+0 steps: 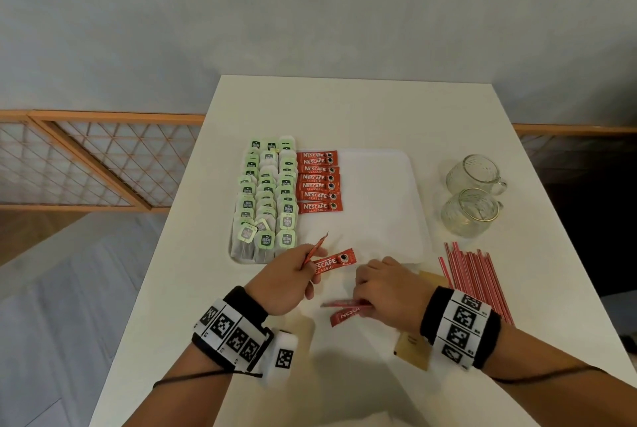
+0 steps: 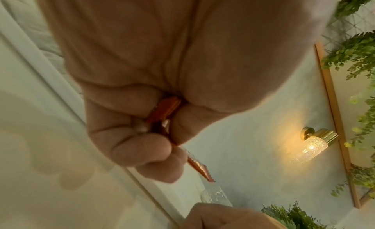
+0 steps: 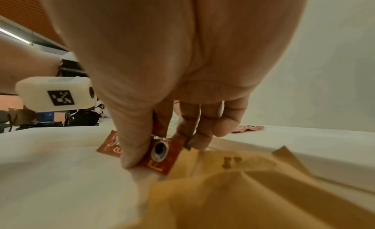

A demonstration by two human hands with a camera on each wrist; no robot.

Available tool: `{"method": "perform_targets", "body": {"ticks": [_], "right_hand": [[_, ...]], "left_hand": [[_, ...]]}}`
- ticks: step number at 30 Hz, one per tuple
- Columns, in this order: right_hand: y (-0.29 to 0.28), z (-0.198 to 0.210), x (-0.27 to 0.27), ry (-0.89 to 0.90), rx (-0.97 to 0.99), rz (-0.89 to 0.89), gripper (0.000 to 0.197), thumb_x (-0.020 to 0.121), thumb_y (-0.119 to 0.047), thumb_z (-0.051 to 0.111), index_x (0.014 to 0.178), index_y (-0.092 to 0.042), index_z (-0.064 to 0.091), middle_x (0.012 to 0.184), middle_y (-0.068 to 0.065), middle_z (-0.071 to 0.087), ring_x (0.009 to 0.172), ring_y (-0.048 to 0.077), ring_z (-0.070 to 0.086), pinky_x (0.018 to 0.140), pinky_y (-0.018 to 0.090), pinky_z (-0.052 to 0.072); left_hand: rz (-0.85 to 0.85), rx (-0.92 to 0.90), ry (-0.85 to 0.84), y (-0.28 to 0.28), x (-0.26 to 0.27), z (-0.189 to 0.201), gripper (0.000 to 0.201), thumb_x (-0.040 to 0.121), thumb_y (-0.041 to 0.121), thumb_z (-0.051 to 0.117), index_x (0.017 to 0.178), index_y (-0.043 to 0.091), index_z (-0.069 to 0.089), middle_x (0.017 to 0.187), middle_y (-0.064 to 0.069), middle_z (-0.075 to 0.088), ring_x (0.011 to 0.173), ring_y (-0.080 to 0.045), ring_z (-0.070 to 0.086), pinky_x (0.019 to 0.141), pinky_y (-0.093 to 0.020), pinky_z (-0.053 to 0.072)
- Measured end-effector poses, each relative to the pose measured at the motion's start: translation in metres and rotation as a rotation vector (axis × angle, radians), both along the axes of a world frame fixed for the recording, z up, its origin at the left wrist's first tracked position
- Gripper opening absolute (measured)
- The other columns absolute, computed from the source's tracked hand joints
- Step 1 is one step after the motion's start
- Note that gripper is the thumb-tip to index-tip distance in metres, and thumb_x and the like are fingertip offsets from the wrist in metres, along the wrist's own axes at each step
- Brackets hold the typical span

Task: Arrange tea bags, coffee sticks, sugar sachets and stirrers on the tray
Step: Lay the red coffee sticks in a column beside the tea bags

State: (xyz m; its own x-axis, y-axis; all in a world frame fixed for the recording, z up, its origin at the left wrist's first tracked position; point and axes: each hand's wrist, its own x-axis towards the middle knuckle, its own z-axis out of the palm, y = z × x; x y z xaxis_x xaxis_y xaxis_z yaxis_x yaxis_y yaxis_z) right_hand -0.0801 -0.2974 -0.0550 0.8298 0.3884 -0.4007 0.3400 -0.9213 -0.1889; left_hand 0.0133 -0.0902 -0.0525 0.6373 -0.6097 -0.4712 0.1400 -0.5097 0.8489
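The left hand point(image 1: 279, 280) pinches two red coffee sticks point(image 1: 331, 262) between its thumb and curled fingers, just above the near edge of the white tray point(image 1: 379, 202). One stick lies flat and shows its name; the other point(image 1: 314, 249) is turned on its edge and points up and away. The right hand point(image 1: 386, 292) is down on the white table point(image 1: 344, 106), close to the near edge of the tray. Its thumb and fingers are curled on more red sticks point(image 3: 160, 154) that lie on the table. Brown sugar sachets point(image 3: 233, 176) lie right beside that hand and partly under the wrist. On the tray, green and white tea bags point(image 1: 267, 199) fill the left side in three rows. Next to them, seven coffee sticks point(image 1: 317, 182) lie one behind the other in a column. The right side of the tray is bare. Red and white stirrers point(image 1: 474, 276) lie in a bunch on the table near the tray's near right corner. Two glass mugs point(image 1: 470, 209) stand by the right edge of the table, behind the stirrers.
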Motion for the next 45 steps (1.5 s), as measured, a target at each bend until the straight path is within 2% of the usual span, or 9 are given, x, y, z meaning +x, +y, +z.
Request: {"method": "perform_targets", "body": {"ticks": [5, 11, 15, 20, 24, 29, 34, 39, 45], "right_hand": [[0.002, 0.001, 0.011, 0.051, 0.123, -0.093, 0.029, 0.1, -0.046, 0.055, 0.111, -0.028, 0.074, 0.102, -0.005, 0.071, 0.093, 0.017, 0.059, 0.081, 0.031, 0.036], [0.0, 0.012, 0.024, 0.11, 0.339, -0.302, 0.024, 0.094, -0.042, 0.067, 0.091, -0.02, 0.075, 0.066, -0.011, 0.058, 0.064, 0.013, 0.056, 0.066, 0.029, 0.045], [0.002, 0.015, 0.03, 0.141, 0.457, -0.349, 0.014, 0.095, -0.035, 0.067, 0.084, -0.028, 0.07, 0.069, -0.011, 0.064, 0.063, 0.008, 0.059, 0.065, 0.027, 0.048], [0.003, 0.024, 0.032, 0.157, 0.501, -0.36, 0.011, 0.101, -0.035, 0.057, 0.096, -0.034, 0.067, 0.079, -0.014, 0.066, 0.075, 0.004, 0.063, 0.072, 0.024, 0.051], [-0.006, 0.027, 0.034, 0.152, 0.442, -0.338, 0.012, 0.101, -0.036, 0.058, 0.096, -0.031, 0.068, 0.071, -0.011, 0.06, 0.061, 0.006, 0.053, 0.06, 0.019, 0.04], [-0.02, 0.023, 0.035, 0.162, 0.381, -0.3, 0.014, 0.101, -0.038, 0.058, 0.089, -0.034, 0.065, 0.071, -0.011, 0.06, 0.062, 0.007, 0.053, 0.061, 0.022, 0.041], [-0.021, 0.013, 0.034, 0.128, 0.382, -0.332, 0.018, 0.102, -0.037, 0.056, 0.099, -0.028, 0.071, 0.077, -0.012, 0.064, 0.068, 0.007, 0.056, 0.064, 0.021, 0.042], [-0.024, 0.011, 0.033, 0.117, 0.469, -0.407, 0.013, 0.102, -0.031, 0.056, 0.093, -0.035, 0.065, 0.076, -0.014, 0.062, 0.066, 0.001, 0.055, 0.064, 0.017, 0.042], [-0.018, 0.011, 0.033, 0.136, 0.646, -0.552, 0.012, 0.101, -0.029, 0.059, 0.099, -0.027, 0.071, 0.079, -0.004, 0.068, 0.062, 0.002, 0.057, 0.062, 0.02, 0.05]], "left_hand": [[-0.012, 0.056, -0.063, 0.004, 0.003, -0.002, 0.032, 0.106, 0.029, 0.042, 0.086, 0.007, 0.055, 0.071, -0.005, 0.052, 0.06, -0.017, 0.058, 0.063, -0.038, 0.043], [-0.025, 0.036, -0.197, 0.004, 0.001, 0.012, 0.05, 0.101, 0.056, 0.033, 0.079, 0.013, 0.049, 0.063, 0.003, 0.046, 0.059, -0.015, 0.055, 0.058, -0.025, 0.042], [-0.129, -0.015, -0.291, 0.003, 0.003, 0.009, 0.072, 0.091, 0.076, 0.034, 0.079, 0.008, 0.055, 0.063, 0.001, 0.048, 0.057, -0.01, 0.046, 0.058, -0.023, 0.038], [-0.138, -0.1, -0.279, 0.002, 0.002, 0.011, 0.035, 0.091, 0.05, 0.065, 0.072, 0.023, 0.057, 0.066, -0.005, 0.057, 0.059, -0.008, 0.051, 0.059, -0.017, 0.041], [-0.05, -0.057, -0.356, 0.002, 0.011, 0.001, 0.035, 0.095, 0.031, 0.065, 0.069, 0.009, 0.056, 0.06, -0.002, 0.056, 0.056, -0.011, 0.05, 0.059, -0.028, 0.042], [-0.16, 0.048, -0.419, -0.005, 0.016, -0.006, 0.015, 0.09, 0.013, 0.061, 0.099, 0.013, 0.073, 0.081, 0.017, 0.066, 0.076, 0.003, 0.063, 0.073, -0.018, 0.051], [-0.289, 0.049, -0.407, -0.016, 0.014, 0.0, 0.02, 0.083, 0.021, 0.061, 0.066, 0.024, 0.051, 0.059, 0.007, 0.06, 0.056, -0.014, 0.06, 0.061, -0.038, 0.054], [-0.134, -0.008, -0.282, -0.018, 0.016, 0.001, 0.016, 0.095, 0.008, 0.053, 0.081, 0.014, 0.057, 0.071, -0.002, 0.065, 0.065, -0.015, 0.063, 0.063, -0.037, 0.049], [-0.061, -0.089, -0.282, -0.013, 0.012, 0.003, 0.034, 0.093, 0.033, 0.065, 0.081, 0.003, 0.054, 0.065, -0.002, 0.052, 0.058, -0.014, 0.047, 0.058, -0.031, 0.041]]}}
